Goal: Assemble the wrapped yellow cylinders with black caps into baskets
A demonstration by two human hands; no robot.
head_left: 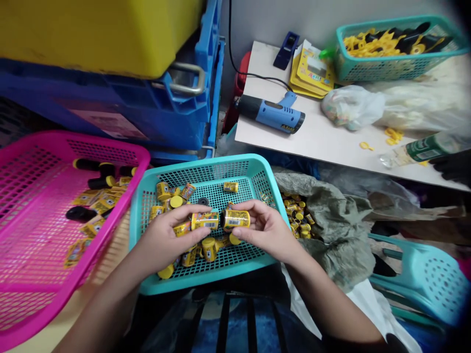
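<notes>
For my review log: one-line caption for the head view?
Left hand and right hand each hold a small yellow tube over a teal basket, pink basket alongside.

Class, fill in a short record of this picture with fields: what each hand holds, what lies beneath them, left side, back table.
left hand: left hand grips a yellow labelled canister
right hand: right hand grips a second yellow canister, end to end with the first
beneath: teal basket holding loose yellow canisters
left side: pink basket with black tubes and yellow packets
back table: blue heat gun, second teal basket
</notes>
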